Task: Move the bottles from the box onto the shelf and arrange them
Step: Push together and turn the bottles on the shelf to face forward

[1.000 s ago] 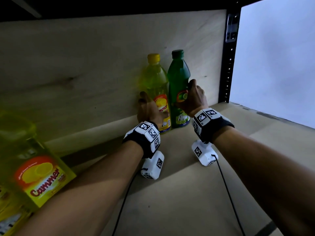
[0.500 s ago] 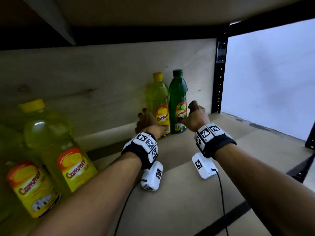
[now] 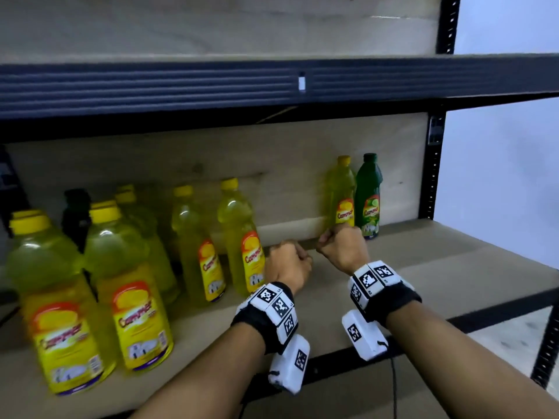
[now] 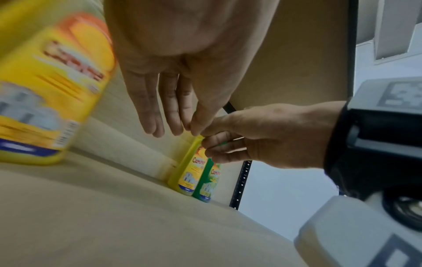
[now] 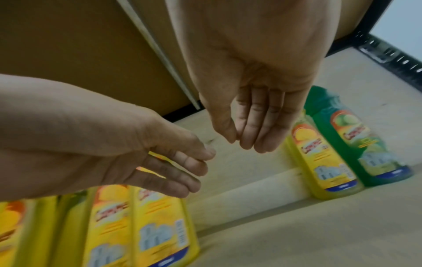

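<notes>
A small yellow bottle (image 3: 343, 195) and a green bottle (image 3: 368, 195) stand upright side by side against the back board, at the right of the shelf (image 3: 423, 267). My left hand (image 3: 287, 263) and right hand (image 3: 341, 246) hover close together in front of them, well short of both bottles. Neither holds anything. In the left wrist view my left hand (image 4: 169, 124) hangs with relaxed fingers, the yellow bottle (image 4: 188, 173) and green bottle (image 4: 209, 182) beyond it. The right wrist view shows my right hand (image 5: 246, 137) empty, beside the yellow bottle (image 5: 319, 159) and green bottle (image 5: 360, 144). The box is out of view.
Several yellow bottles fill the shelf's left half: two slim ones (image 3: 239, 237) near my left hand and two large ones (image 3: 133, 291) at the front. A dark bottle (image 3: 77, 216) stands behind them. The upper shelf beam (image 3: 272, 86) hangs overhead; a black upright (image 3: 432, 170) bounds the right.
Both hands have let go of the yellow and green bottles and drawn back toward the shelf's front. The view has pulled back, bringing the left group of bottles into sight.
</notes>
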